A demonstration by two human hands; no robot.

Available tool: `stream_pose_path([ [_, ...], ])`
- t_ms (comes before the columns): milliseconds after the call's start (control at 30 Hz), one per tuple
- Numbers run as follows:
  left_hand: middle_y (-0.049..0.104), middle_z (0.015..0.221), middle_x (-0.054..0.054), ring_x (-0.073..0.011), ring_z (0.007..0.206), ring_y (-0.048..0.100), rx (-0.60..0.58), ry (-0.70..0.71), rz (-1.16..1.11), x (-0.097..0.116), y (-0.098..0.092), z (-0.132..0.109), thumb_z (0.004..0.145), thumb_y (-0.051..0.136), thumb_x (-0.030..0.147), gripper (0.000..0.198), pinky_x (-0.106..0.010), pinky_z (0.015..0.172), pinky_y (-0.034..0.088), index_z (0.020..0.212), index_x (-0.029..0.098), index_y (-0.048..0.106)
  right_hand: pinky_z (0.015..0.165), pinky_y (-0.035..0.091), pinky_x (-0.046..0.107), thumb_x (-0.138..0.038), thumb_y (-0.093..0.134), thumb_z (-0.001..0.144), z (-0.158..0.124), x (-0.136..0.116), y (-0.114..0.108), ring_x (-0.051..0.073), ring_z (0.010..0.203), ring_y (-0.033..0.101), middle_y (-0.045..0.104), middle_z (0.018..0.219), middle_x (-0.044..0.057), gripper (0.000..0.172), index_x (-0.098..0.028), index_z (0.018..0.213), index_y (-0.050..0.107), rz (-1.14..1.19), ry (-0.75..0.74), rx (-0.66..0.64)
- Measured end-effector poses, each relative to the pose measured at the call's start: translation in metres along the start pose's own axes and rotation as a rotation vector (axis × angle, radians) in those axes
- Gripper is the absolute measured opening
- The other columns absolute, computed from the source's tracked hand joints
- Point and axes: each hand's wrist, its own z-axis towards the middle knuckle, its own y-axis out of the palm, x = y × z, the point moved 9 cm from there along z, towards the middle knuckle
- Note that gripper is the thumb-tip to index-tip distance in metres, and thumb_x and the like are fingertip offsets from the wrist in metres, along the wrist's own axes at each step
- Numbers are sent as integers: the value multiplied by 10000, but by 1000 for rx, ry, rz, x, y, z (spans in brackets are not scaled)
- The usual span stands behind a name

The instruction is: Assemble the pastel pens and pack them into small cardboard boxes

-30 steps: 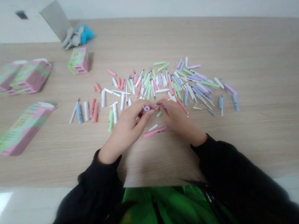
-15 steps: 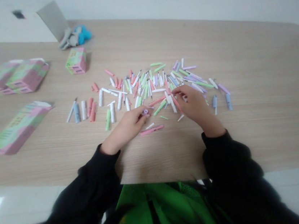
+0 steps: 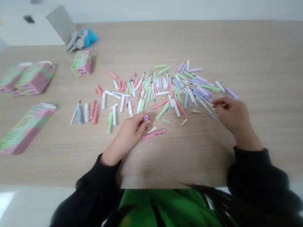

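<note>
My left hand (image 3: 131,130) is closed around a purple pen barrel (image 3: 146,118), its open round end facing me. Just below the fingers of that hand lie a pink pen piece (image 3: 154,133) and a small white tip (image 3: 151,130). At the right end of a spread of loose pen parts (image 3: 162,86), my right hand (image 3: 231,116) has thumb and forefinger pinched together. Whatever may be between them is too small to make out. Nearby are white pen pieces (image 3: 201,103) and a purple one (image 3: 231,93).
Pink-and-green cartons lie to the left: one long carton (image 3: 26,129), a stack (image 3: 35,78) behind it and a single carton (image 3: 81,64). Blue and grey cloth (image 3: 84,39) rests by a white box (image 3: 25,29) at the back. Red barrels (image 3: 94,113) lie left of the pile.
My right hand has moved right, from the middle of the pen pile to its right end. My left hand stays nearly in place, still with the purple barrel. The view has shifted slightly.
</note>
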Motion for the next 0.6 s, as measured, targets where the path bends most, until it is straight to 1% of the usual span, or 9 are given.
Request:
stream_pose_path([
  [133,690,790,-25,-169,726,623,12,14,-15,4,-2,-4,955,511,245,185,-295,699,458,949,163,677,643,472,339,-182,517,771,-3,-5,3,218,636,651,753,794,74,214,-200,809,727,13,-44,-2],
  [233,686,779,-27,-166,701,612,59,16,-70,2,-8,-4,958,531,295,201,-295,684,459,921,158,672,616,463,322,-175,525,763,-5,-4,5,198,603,628,742,766,62,202,-199,804,722,8,-52,-2],
  [333,692,792,-29,-162,706,612,120,1,-89,-2,-16,-2,962,565,328,207,-295,688,465,940,157,679,619,465,321,-162,532,763,-8,-4,11,191,607,622,741,766,64,208,-195,819,730,2,-63,-13],
  [400,698,801,-27,-158,709,620,161,11,-99,0,-25,-3,955,592,326,195,-289,682,467,963,158,690,629,470,327,-162,526,777,-11,-7,17,194,617,622,745,777,71,221,-192,840,736,16,-94,-21],
  [467,706,814,-28,-148,704,630,212,20,-156,5,-39,-7,949,614,321,184,-280,673,479,958,158,699,640,476,334,-163,517,786,-16,-14,23,197,629,624,750,794,76,240,-190,868,741,41,-138,-39],
  [533,716,843,-32,-132,689,634,297,18,-234,11,-56,-18,953,621,319,174,-270,661,497,936,166,702,650,482,340,-168,511,793,-20,-22,30,202,640,628,753,806,81,255,-186,890,746,57,-175,-68],
  [600,722,862,-29,-118,668,631,386,13,-277,16,-70,-35,965,615,315,171,-262,655,514,902,180,698,660,486,345,-175,512,796,-24,-29,36,205,645,630,753,808,89,256,-180,889,750,59,-196,-99],
])
